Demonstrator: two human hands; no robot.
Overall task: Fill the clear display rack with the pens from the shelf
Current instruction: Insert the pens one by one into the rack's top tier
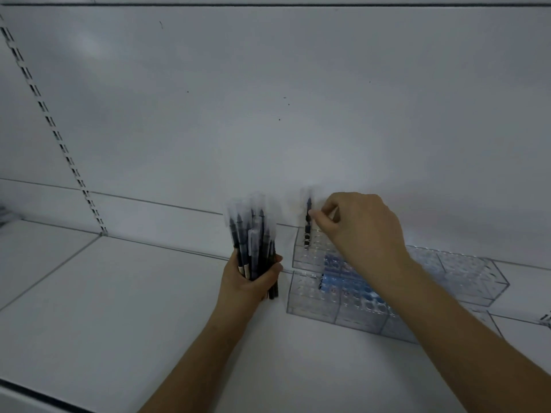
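Observation:
My left hand (247, 278) grips an upright bundle of dark pens with clear caps (253, 236), held just left of the rack. The clear display rack (310, 296) is a stepped acrylic block with rows of round holes, standing on the white shelf against the back wall. My right hand (360, 228) pinches a single dark pen (307, 225) near its top. That pen stands upright with its lower end in a hole at the rack's back left corner. My right forearm hides the rack's middle part.
The white shelf (119, 308) stretches out to the left and front of the rack, with its front edge at the lower left. A slotted upright (53, 126) runs up the back wall on the left. A second clear rack section (465, 272) extends to the right.

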